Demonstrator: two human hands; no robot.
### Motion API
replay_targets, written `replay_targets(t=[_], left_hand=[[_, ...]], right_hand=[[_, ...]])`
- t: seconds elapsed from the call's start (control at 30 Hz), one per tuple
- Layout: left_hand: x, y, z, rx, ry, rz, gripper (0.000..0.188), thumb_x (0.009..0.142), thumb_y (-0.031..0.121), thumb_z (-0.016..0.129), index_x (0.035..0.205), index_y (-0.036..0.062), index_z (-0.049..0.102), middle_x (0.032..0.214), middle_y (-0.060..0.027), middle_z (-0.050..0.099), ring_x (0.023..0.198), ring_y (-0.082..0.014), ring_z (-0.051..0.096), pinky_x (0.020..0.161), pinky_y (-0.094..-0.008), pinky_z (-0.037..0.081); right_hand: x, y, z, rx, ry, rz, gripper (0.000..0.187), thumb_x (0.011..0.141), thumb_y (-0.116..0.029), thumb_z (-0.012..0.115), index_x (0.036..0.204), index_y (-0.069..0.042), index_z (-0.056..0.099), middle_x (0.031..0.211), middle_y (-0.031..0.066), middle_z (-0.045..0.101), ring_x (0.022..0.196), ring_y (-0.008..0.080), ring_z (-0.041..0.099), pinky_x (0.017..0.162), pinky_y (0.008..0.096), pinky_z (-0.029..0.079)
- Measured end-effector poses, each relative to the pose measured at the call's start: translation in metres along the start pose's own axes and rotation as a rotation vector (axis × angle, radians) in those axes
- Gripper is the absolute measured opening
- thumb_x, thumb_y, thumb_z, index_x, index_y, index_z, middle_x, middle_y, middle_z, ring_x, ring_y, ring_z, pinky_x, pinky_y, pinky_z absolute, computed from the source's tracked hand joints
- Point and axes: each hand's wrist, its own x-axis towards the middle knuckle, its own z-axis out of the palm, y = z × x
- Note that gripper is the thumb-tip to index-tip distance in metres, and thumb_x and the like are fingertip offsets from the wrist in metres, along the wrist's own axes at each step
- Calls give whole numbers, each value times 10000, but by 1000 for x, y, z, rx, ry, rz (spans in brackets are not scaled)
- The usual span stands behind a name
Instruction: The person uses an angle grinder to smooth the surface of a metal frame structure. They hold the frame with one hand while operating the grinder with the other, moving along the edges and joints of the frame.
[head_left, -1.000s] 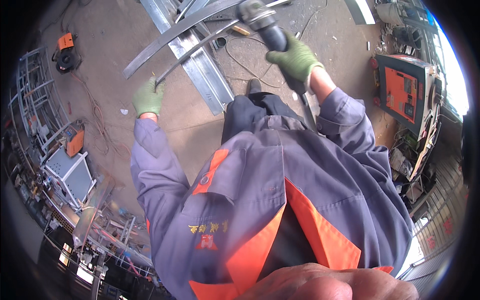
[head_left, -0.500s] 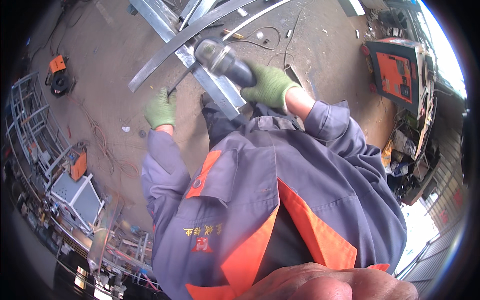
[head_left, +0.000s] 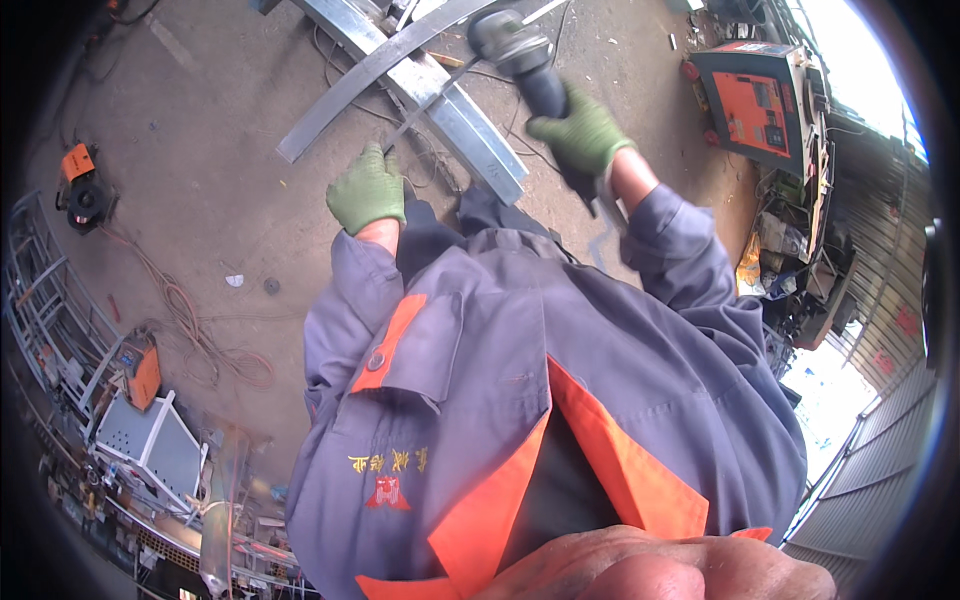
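Note:
An angle grinder (head_left: 541, 90) is in my right hand (head_left: 583, 132), its grey body wrapped by green-gloved fingers. Its head lies up and left of that hand, beyond the end of a square steel tube (head_left: 470, 128). My left hand (head_left: 368, 190), also in a green glove, is closed on a thin metal rod (head_left: 425, 108). The rod runs across the tube toward the grinder's head; whether it is joined there I cannot tell. A curved flat steel bar (head_left: 350, 88) lies across the tube, just beyond my left hand. The grinder's disc cannot be made out.
To the right stands an orange and grey machine (head_left: 752, 110) on red wheels. At left are an orange wire-feeder-like unit (head_left: 82, 185), red cables (head_left: 180, 300) on the floor and a metal frame rack (head_left: 55, 285). More cables loop near the tube.
The grinder and my right hand have moved up and to the right, off the tube. My left hand has shifted right and slightly up with the rod. The whole view has shifted too.

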Motion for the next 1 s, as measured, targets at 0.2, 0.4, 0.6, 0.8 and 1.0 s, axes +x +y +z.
replay_targets(t=[0.2,0.4,0.6,0.8,1.0], left_hand=[[-2,0,1,-22,6,-5,215,943,403,732,977,192,754,828,-85,770,756,-349,761,672,-520,575],[-1,2,-1,-8,6,-1,217,940,394,729,970,180,747,832,-92,771,759,-348,762,674,-516,578],[-1,5,-8,-46,-3,-14,235,959,406,712,966,172,724,825,-98,771,775,-360,766,696,-537,578],[-3,-12,-22,-197,-135,-58,384,990,442,705,1282,194,724,1062,-158,794,981,-385,778,831,-559,600],[-3,-60,-28,-369,-259,-140,511,984,464,748,1408,182,702,1197,-175,781,1096,-395,758,919,-528,595]], right_hand=[[-26,-4,38,-17,-108,-120,871,812,-359,857,1581,-87,549,1248,237,769,1183,361,744,1061,443,554],[13,-3,-29,50,197,83,710,826,-378,866,1410,-38,645,1110,154,789,994,251,761,914,409,605],[-31,-4,39,8,-128,-135,788,848,-385,806,1533,-82,559,1271,266,756,1171,387,754,1009,476,578],[-40,-21,35,84,-73,-115,818,841,-401,795,1542,-59,549,1277,295,751,1200,431,739,1038,489,562],[-35,-20,21,-14,33,-28,847,797,-386,795,1551,-73,573,1296,238,756,1207,374,738,1043,458,559]])
